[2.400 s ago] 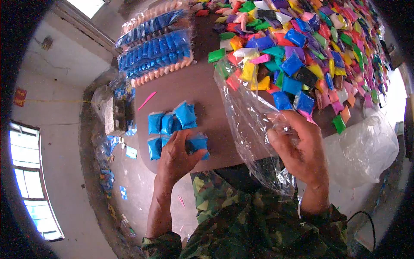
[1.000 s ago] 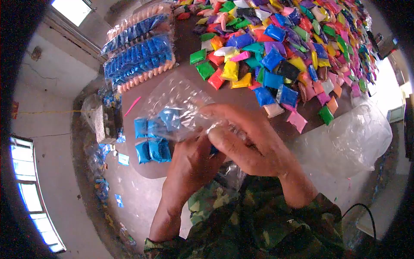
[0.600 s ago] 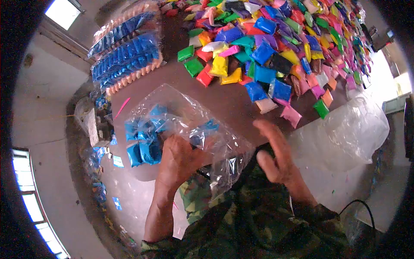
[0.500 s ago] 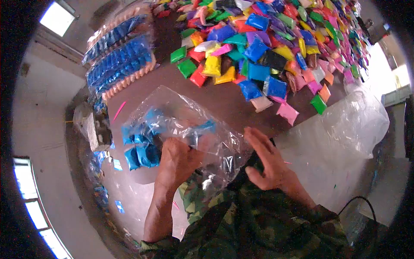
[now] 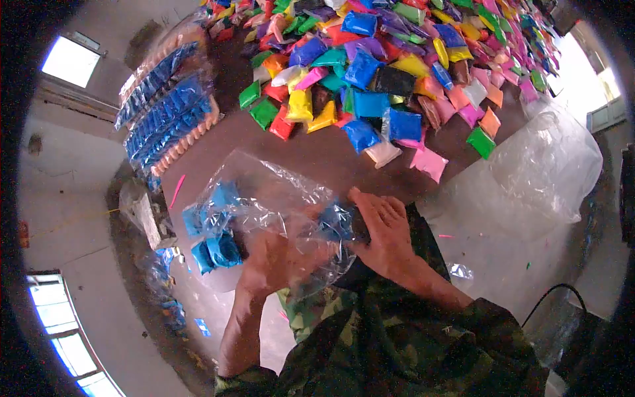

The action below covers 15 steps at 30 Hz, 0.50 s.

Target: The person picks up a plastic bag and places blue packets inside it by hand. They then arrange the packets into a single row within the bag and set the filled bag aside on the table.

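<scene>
Gripping the near edge of a crinkled clear plastic bag (image 5: 264,192) with the right hand (image 5: 385,233), fingers closed beside a small blue powder packet (image 5: 337,221) inside. Left hand (image 5: 274,261) veiled by the film, fingers curled; hold impossible to tell. Bag low over the brown tabletop (image 5: 331,155), covering loose blue sachets (image 5: 213,248), near a heap of multicoloured packets (image 5: 370,66).

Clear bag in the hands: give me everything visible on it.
The clear plastic bag is thin, glossy, crinkled film, see-through with white glare streaks. It lies slack and partly spread at the near edge of the table, covering part of a cluster of blue packets. One blue packet shows inside near its right end. The left hand is seen through the film, either in or under the bag. The right hand lies on its right end by that packet. The bag's mouth is not visible.
</scene>
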Available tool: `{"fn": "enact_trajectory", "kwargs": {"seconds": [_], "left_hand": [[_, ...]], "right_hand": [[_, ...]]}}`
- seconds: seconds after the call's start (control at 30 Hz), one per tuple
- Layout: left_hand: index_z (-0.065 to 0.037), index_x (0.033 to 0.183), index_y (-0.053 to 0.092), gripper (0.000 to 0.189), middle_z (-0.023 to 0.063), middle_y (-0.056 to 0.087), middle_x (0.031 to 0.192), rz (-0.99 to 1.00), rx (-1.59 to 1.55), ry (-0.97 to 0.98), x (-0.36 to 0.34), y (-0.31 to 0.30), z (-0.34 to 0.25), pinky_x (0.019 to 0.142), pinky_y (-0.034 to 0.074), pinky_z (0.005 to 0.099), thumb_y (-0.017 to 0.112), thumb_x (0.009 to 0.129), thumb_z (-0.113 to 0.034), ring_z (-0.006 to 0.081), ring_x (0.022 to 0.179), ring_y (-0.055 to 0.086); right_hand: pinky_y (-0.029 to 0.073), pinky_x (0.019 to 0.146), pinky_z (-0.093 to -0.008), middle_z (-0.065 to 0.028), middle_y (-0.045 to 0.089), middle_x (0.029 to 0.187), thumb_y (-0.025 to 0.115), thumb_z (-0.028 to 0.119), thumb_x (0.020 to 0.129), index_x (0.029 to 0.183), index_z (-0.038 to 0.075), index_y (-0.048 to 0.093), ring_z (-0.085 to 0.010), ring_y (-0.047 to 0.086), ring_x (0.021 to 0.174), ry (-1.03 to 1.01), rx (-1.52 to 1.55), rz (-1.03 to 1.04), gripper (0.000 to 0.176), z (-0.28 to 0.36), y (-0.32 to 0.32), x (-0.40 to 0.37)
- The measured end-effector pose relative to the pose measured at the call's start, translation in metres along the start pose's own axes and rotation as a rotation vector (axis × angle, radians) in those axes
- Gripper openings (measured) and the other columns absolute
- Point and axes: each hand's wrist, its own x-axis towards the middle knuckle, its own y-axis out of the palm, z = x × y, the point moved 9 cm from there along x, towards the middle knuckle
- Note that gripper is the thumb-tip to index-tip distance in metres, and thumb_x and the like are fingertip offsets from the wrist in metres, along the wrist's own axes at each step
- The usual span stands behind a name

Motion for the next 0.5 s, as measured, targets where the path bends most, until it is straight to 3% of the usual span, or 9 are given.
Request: {"fn": "enact_trajectory", "kwargs": {"seconds": [0.03,0.1,0.17,0.23,0.33,0.5], "left_hand": [[-0.008,0.137,0.057,0.062,0.0179,0.072,0.115,-0.002,-0.005,0.009,0.001,-0.001,-0.005,0.082,0.058,0.0431,0.078,0.09,-0.042,0.0298,0.097,0.073],[-0.007,0.137,0.056,0.064,0.018,0.07,0.118,0.019,-0.318,-0.051,0.006,-0.002,-0.009,0.086,0.057,0.0434,0.077,0.089,-0.045,0.0297,0.102,0.071],[-0.005,0.138,0.055,0.076,0.0209,0.068,0.124,0.084,-0.022,-0.023,0.008,0.001,-0.018,0.093,0.056,0.0461,0.08,0.084,-0.051,0.0362,0.112,0.069],[-0.004,0.138,0.054,0.08,0.0222,0.068,0.124,0.127,-0.1,-0.171,0.016,-0.002,-0.024,0.095,0.055,0.0473,0.082,0.081,-0.053,0.04,0.114,0.068],[-0.003,0.138,0.055,0.081,0.0234,0.068,0.124,0.123,-0.155,-0.14,0.019,0.001,-0.027,0.097,0.055,0.0479,0.085,0.079,-0.05,0.0425,0.114,0.067],[-0.004,0.136,0.058,0.065,0.0233,0.068,0.124,0.056,-0.095,-0.079,0.019,0.003,-0.025,0.097,0.055,0.0481,0.081,0.084,-0.035,0.0428,0.114,0.067]], "right_hand": [[0.035,0.112,-0.0522,-0.0163,0.057,0.144,0.084,0.025,0.071,0.151,0.003,0.043,-0.0327,0.056,0.131,0.008,-0.003,0.0,0.093,0.0,0.001,0.0],[0.034,0.114,-0.0524,-0.015,0.057,0.145,0.085,0.025,0.069,0.151,0.003,0.044,-0.0314,0.055,0.132,0.002,0.019,-0.004,0.094,0.001,0.001,-0.001],[0.033,0.115,-0.0525,-0.014,0.057,0.146,0.085,0.025,0.067,0.15,0.004,0.044,-0.0304,0.055,0.134,-0.015,0.027,-0.012,0.095,0.001,0.002,-0.001],[0.031,0.116,-0.0526,-0.0133,0.056,0.147,0.085,0.025,0.066,0.15,0.004,0.044,-0.0295,0.054,0.135,-0.036,0.022,-0.018,0.096,0.0,0.004,-0.004],[0.031,0.116,-0.0531,-0.0135,0.056,0.147,0.085,0.026,0.065,0.15,0.004,0.045,-0.0291,0.054,0.135,-0.048,0.043,-0.04,0.097,0.001,0.002,-0.005],[0.031,0.116,-0.053,-0.0135,0.057,0.146,0.084,0.027,0.07,0.15,0.004,0.044,-0.0293,0.054,0.135,-0.008,0.057,-0.025,0.092,0.0,0.004,-0.002]]}}
